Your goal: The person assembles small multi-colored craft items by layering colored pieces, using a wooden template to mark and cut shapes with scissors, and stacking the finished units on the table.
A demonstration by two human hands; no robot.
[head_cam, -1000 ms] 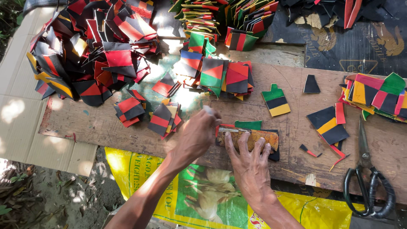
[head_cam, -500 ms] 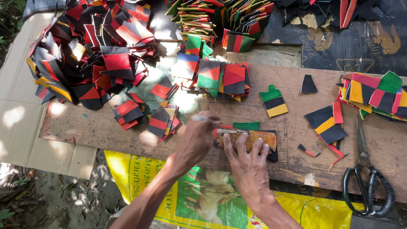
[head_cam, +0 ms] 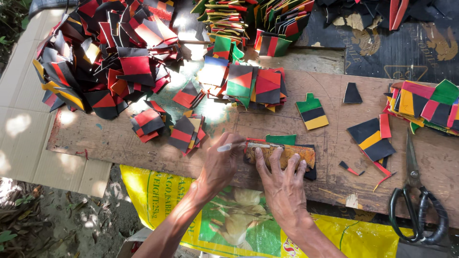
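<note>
From my seat, the far left shows a flattened cardboard sheet (head_cam: 19,138) under the worn wooden board (head_cam: 119,141), and on the board's upper left a big loose heap of red, black and yellow cut pieces (head_cam: 105,52). Two small stacks (head_cam: 167,126) of the same pieces lie just below it.

My left hand (head_cam: 220,165) comes up from the bottom edge, forearm angled rightward, wrist slightly bent. Its fingers are curled closed around a thin silver-white tool (head_cam: 232,146), a blade or a pen, I cannot tell which, whose tip runs along the top edge of a brown template (head_cam: 287,154). The template lies flat near the board's front edge on a stack of coloured material (green and black show at its edges).

My right hand (head_cam: 284,188) lies palm down, fingers spread and pressing the template flat; it grips nothing, only holds it down.

Further right lie a green, black and yellow striped piece (head_cam: 312,111), a black trapezoid (head_cam: 353,93), a black-and-yellow offcut (head_cam: 373,138), a multicoloured stack (head_cam: 425,105) and black-handled scissors (head_cam: 416,200).
</note>
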